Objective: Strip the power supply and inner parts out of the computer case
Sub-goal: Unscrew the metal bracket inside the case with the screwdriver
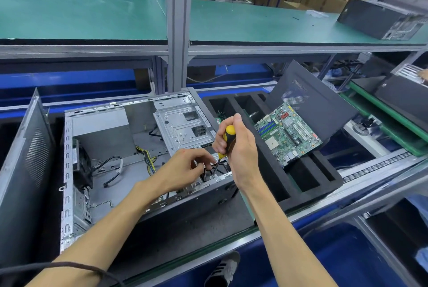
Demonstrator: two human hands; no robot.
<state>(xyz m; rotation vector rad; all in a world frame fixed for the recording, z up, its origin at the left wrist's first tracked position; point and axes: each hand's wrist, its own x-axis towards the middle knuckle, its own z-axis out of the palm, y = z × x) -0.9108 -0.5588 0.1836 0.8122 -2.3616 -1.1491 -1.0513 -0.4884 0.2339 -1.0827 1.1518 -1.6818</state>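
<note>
An open computer case (69,147) lies on its side on the bench, its inside facing up. My right hand (240,147) is shut on a yellow-and-black screwdriver (228,135), held upright with its tip on the case's near right frame edge. My left hand (190,164) pinches the screwdriver's shaft just above the tip. A silver drive cage (180,126) sits at the case's back right. A black fan (82,166) stands at the left wall, with loose cables (148,159) across the floor.
A green motherboard (287,133) rests on a black foam tray (301,184) to the right, under a leaning dark side panel (308,101). Another panel (25,154) stands at the left. A second case (379,20) lies on the green upper shelf (92,13).
</note>
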